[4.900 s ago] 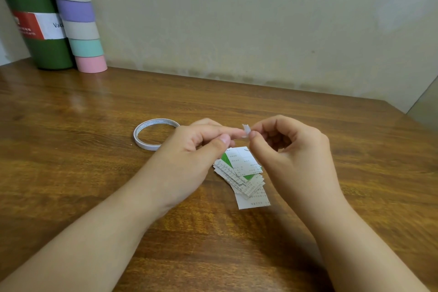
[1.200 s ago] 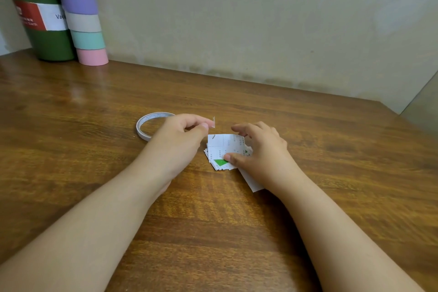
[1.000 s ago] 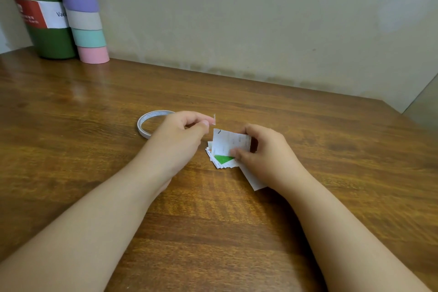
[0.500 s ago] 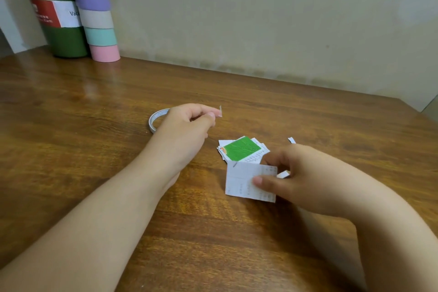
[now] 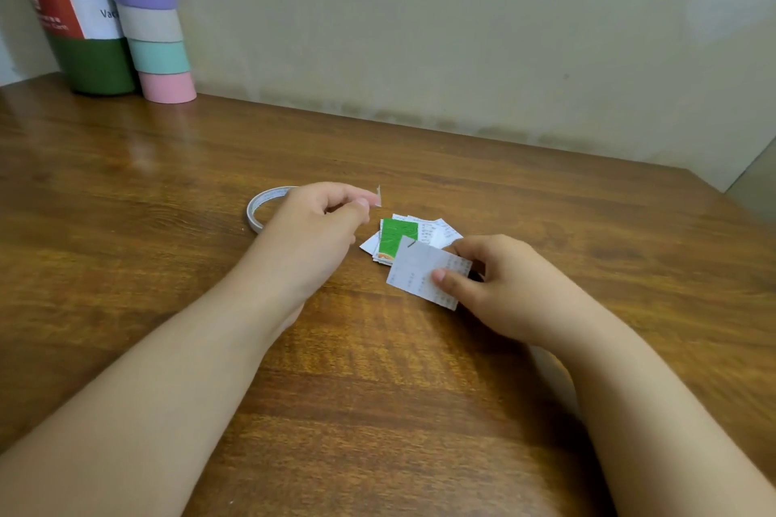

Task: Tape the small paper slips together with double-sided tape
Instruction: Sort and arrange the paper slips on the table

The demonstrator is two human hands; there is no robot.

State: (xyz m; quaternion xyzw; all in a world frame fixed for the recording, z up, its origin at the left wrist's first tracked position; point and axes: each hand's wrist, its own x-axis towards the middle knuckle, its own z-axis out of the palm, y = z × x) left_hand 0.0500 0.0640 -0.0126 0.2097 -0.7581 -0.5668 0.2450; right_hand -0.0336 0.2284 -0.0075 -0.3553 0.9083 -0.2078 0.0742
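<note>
My left hand pinches a tiny piece of double-sided tape between thumb and forefinger, held just above the table. My right hand grips one white printed paper slip by its right side, thumb on top, tilted a little over the table. Behind that slip lies a small pile of slips with a green printed one on top. The thin white tape roll lies flat behind my left hand, partly hidden by it.
A wooden table meets a pale wall at the back. At the back left stand a dark green bottle and a stack of pastel tape rolls. The table's right edge runs close to the wall corner.
My right hand lifted one white slip off the pile, uncovering the green slip, and brought it back toward the pile. My left hand kept holding the tape piece.
</note>
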